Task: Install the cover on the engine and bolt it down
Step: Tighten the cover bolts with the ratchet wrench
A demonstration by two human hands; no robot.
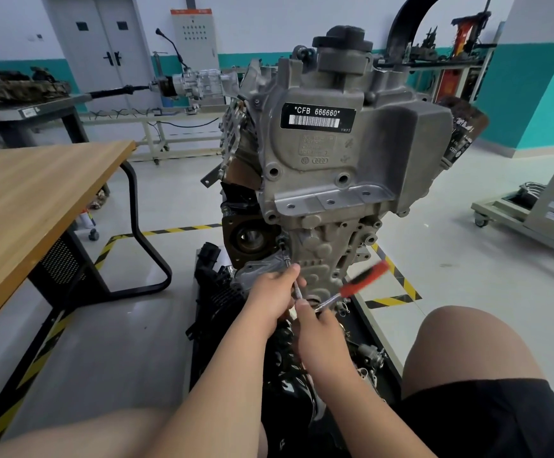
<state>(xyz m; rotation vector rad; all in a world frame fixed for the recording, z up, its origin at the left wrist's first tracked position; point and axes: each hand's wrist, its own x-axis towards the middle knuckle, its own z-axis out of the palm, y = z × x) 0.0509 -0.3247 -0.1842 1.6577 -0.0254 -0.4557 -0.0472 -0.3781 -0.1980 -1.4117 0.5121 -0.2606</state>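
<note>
The left hand [274, 292] pinches the ratchet's extension bar [290, 271] against the cover [318, 259] — the right hand [315, 320] apparently grips the blurred red-handled ratchet [356, 285].

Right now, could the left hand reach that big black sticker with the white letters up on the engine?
Probably yes. The left hand is busy steadying the extension bar, but nothing stands between it and the black sticker higher on the engine.

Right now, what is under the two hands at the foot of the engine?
Under the left hand and right hand lie dark black parts and, to the right, small metal fittings on a black base. The hands hide the ratchet's head and the engine face directly beneath.
</note>
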